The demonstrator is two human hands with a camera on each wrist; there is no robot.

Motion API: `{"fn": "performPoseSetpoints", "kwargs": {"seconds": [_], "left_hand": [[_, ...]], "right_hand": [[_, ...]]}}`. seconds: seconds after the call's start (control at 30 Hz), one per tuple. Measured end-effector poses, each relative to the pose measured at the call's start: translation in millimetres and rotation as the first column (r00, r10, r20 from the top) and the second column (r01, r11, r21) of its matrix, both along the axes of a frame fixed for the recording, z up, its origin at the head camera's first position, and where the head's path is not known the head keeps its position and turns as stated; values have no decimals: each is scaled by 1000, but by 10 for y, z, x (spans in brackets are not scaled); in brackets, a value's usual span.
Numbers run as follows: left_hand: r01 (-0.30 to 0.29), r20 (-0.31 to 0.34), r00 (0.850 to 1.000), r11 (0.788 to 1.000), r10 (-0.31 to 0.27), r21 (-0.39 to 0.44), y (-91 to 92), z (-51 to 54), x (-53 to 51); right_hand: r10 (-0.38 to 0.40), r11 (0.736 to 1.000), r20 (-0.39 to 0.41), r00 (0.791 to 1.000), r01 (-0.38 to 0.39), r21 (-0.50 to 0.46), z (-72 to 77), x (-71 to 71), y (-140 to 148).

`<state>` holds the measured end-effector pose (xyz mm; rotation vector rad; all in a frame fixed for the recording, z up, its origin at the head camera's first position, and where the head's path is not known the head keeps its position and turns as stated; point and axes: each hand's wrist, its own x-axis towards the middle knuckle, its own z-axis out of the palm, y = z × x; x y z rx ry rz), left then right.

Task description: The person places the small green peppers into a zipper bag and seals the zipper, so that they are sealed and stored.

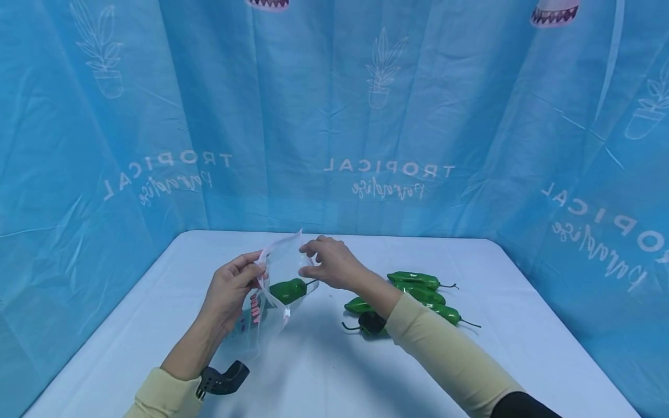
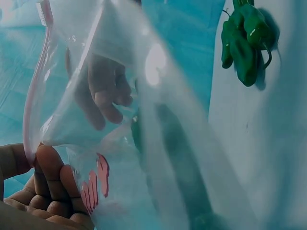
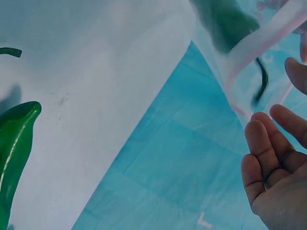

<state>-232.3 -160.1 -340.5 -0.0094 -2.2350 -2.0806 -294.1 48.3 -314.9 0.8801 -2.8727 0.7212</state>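
Note:
My left hand (image 1: 230, 290) pinches the rim of a clear zip bag (image 1: 284, 260) between thumb and fingers, and the bag hangs with its mouth spread. Inside lies a green pepper (image 1: 288, 291), its stem pointing towards the mouth; the left wrist view shows it blurred through the plastic. At the bag's mouth is my right hand (image 1: 331, 264), fingers loosely bent and apart. In the right wrist view nothing sits between those fingers (image 3: 261, 143), and the pepper's dark stem (image 3: 262, 81) is just beyond their tips. Pink and teal print marks the bag's side.
Several green peppers (image 1: 418, 293) lie in a loose group on the white table (image 1: 334, 371), partly behind my right forearm. A blue printed curtain (image 1: 334, 128) surrounds the table's back and sides. A black strap (image 1: 225, 378) is on my left wrist.

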Motion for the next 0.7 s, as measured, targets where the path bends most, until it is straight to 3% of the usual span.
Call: {"fn": "performPoseSetpoints", "kwargs": {"seconds": [0.3, 0.7], "left_hand": [[11, -23, 1000, 1000, -11, 19, -1, 1, 7], [17, -26, 1000, 999, -16, 32, -27, -14, -4]], "right_hand": [[2, 998, 21, 1000, 0, -66, 0, 20, 148], [-65, 989, 32, 997, 68, -128, -54, 125, 362]]}}
